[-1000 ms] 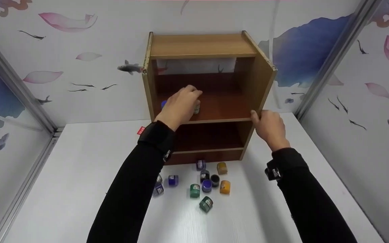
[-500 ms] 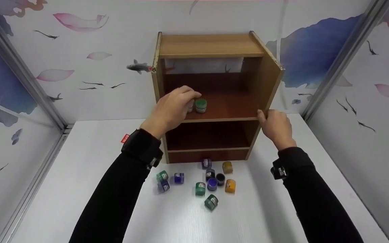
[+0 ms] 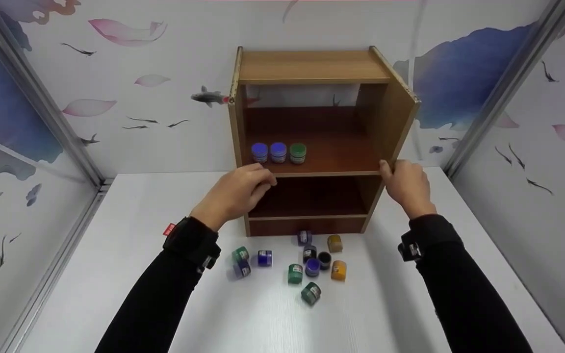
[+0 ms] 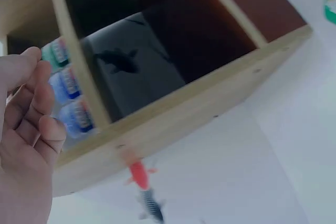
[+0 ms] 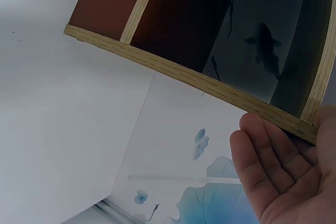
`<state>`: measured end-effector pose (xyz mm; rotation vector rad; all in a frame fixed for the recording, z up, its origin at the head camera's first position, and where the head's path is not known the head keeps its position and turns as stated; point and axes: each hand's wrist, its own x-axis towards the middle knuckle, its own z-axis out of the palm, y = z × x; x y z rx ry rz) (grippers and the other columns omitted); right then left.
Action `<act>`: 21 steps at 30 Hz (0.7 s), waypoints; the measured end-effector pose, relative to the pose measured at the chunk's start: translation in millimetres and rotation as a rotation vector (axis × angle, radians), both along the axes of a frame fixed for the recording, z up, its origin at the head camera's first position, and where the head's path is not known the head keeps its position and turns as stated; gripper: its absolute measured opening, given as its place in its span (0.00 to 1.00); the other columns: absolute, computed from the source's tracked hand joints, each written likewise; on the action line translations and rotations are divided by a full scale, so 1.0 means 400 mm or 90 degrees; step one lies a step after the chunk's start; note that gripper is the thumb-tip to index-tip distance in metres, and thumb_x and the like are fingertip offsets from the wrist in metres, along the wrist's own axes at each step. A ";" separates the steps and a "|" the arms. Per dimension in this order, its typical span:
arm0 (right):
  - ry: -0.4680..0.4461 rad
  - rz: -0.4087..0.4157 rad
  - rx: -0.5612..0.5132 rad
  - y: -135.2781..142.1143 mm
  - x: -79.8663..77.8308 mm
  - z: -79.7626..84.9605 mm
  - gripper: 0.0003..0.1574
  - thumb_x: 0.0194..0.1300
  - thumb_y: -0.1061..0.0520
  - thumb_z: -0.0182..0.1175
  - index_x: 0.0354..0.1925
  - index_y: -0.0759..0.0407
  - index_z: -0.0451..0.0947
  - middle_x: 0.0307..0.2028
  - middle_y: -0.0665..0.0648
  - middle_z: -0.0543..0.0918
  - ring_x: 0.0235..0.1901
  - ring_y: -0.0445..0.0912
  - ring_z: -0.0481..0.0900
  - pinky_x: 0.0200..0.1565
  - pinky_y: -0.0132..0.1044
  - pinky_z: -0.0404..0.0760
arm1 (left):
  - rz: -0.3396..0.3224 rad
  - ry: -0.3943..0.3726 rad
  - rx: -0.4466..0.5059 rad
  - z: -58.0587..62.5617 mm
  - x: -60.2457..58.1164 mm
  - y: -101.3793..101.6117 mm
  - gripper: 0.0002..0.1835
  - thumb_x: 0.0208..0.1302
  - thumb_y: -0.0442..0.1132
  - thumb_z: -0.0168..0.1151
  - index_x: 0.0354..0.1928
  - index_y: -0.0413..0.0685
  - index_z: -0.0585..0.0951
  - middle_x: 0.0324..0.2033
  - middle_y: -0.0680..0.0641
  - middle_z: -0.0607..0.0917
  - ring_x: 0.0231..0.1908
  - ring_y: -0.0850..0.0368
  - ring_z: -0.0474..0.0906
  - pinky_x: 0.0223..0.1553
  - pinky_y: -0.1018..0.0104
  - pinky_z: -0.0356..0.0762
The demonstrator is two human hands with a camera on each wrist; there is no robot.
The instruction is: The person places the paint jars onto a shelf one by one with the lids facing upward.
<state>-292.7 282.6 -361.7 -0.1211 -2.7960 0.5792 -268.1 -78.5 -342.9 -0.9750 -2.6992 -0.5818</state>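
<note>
My left hand (image 3: 237, 192) is just in front of the wooden shelf unit (image 3: 314, 66), empty, with its fingers loosely bent. Behind it, on the middle board near the left side, stand two blue-lidded paint jars (image 3: 278, 152) and a green-lidded paint jar (image 3: 298, 153) in a row. The left wrist view shows the same green jar (image 4: 55, 53) past the fingertips. My right hand (image 3: 407, 186) grips the unit's right side panel, with the thumb at the front edge. Its fingers (image 5: 254, 156) lie along the panel's outer face in the right wrist view.
On the white table (image 3: 174, 304) below the unit lie several paint jars, among them a green jar (image 3: 311, 293), an orange jar (image 3: 339, 270) and a dark jar (image 3: 324, 260). A red tag (image 3: 169, 229) is by the left sleeve. Patterned walls enclose the table.
My left hand has let go of the green paint jar on the middle board and drawn back, down and left, uncovering the row. The right hand keeps its hold on the panel.
</note>
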 end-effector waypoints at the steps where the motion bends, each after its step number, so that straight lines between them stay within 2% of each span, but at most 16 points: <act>1: -0.001 -0.001 0.000 0.000 -0.001 -0.001 0.32 0.75 0.42 0.44 0.20 0.61 0.68 0.20 0.59 0.72 0.23 0.54 0.74 0.25 0.43 0.68 | 0.004 -0.013 -0.004 -0.012 0.002 -0.005 0.09 0.72 0.38 0.55 0.47 0.48 0.82 0.43 0.49 0.84 0.45 0.54 0.81 0.51 0.60 0.79; 10: 0.005 0.000 0.001 0.003 -0.003 0.000 0.33 0.75 0.42 0.43 0.21 0.62 0.69 0.21 0.61 0.73 0.24 0.56 0.75 0.26 0.45 0.68 | 0.057 -0.129 -0.044 -0.131 0.017 -0.056 0.09 0.69 0.35 0.58 0.48 0.46 0.82 0.44 0.48 0.84 0.46 0.52 0.82 0.50 0.58 0.79; 21: 0.006 -0.002 0.000 -0.001 0.001 -0.001 0.33 0.75 0.41 0.43 0.23 0.64 0.70 0.26 0.68 0.77 0.29 0.62 0.78 0.31 0.52 0.72 | 0.112 -0.225 -0.068 -0.273 0.044 -0.108 0.07 0.67 0.36 0.61 0.45 0.46 0.82 0.42 0.47 0.85 0.46 0.50 0.81 0.50 0.55 0.79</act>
